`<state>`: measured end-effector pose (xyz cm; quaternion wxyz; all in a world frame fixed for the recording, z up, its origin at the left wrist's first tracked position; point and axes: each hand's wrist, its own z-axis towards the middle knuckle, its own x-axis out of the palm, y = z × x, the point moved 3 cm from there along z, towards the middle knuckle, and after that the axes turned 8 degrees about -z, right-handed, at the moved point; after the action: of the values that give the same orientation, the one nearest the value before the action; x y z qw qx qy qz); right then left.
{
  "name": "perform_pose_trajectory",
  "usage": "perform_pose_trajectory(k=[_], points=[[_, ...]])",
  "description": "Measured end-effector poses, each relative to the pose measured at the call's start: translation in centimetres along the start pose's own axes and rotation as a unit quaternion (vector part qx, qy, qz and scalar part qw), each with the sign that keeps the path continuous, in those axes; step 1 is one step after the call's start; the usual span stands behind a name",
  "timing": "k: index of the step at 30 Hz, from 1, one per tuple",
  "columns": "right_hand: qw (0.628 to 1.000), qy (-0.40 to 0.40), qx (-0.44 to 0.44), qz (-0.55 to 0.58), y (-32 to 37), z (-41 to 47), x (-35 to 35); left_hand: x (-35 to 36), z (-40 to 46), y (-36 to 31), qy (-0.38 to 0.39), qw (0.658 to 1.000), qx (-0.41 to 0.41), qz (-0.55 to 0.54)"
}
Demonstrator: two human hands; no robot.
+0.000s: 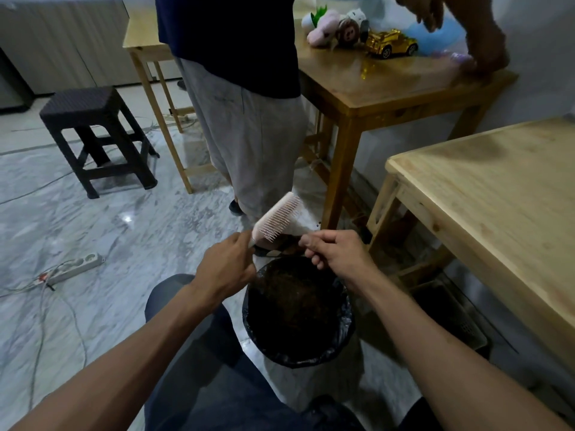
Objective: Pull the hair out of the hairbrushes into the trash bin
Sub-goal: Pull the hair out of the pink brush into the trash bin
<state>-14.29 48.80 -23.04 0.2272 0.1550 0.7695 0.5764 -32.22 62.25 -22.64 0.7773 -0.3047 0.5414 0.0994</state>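
Hairbrush (278, 219): pale pink, fine bristles, tilted.

Both forearms reach forward; the left hand (224, 266) is closed in a grip, the right hand (334, 255) has curled, pinching fingers (311, 244).

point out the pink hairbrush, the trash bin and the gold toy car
pink hairbrush (277, 217): head view, on the bristled face of its head.
trash bin (345, 318): head view, on the black liner at its right rim.
gold toy car (390, 42): head view, on its shiny body.
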Motion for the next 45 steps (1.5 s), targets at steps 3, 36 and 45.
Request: perform_pose_trajectory(k=[3, 36, 45], points=[[1.000, -0.015, -0.001, -0.017, -0.6, -0.4, -1.4, -0.5, 0.0, 1.3, -0.013, 0.998, -0.061, 0.021], [0.995, 0.054, -0.004, -0.080, -0.6, 0.3, 0.6, 0.1, -0.5, 0.6, 0.017, 0.997, 0.063, 0.036], [0.998, -0.041, -0.034, 0.042, -1.0, 0.9, 0.2, -1.1, -0.1, -0.1, -0.013, 0.992, 0.068, 0.105]])
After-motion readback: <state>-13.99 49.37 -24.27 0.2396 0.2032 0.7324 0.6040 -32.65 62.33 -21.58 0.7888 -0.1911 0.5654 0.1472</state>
